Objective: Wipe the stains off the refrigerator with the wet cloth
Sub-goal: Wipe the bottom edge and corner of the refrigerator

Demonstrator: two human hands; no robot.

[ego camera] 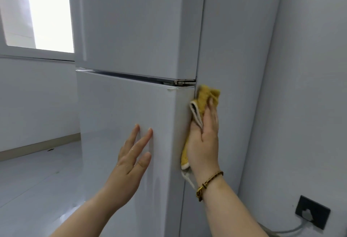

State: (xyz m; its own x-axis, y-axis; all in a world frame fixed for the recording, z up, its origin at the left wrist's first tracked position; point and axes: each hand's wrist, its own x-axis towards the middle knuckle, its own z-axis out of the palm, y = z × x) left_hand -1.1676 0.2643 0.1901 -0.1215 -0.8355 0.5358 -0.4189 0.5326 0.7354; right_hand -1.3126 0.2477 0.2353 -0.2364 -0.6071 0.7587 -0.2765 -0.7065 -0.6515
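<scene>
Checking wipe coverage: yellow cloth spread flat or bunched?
Bunched: the yellow white-trimmed cloth folds over itself under the right hand, against the white refrigerator.

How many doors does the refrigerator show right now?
2: the upper door above the horizontal gap, and the lower door beneath it, with the left hand flat against it. Any below the frame are hidden.
</scene>
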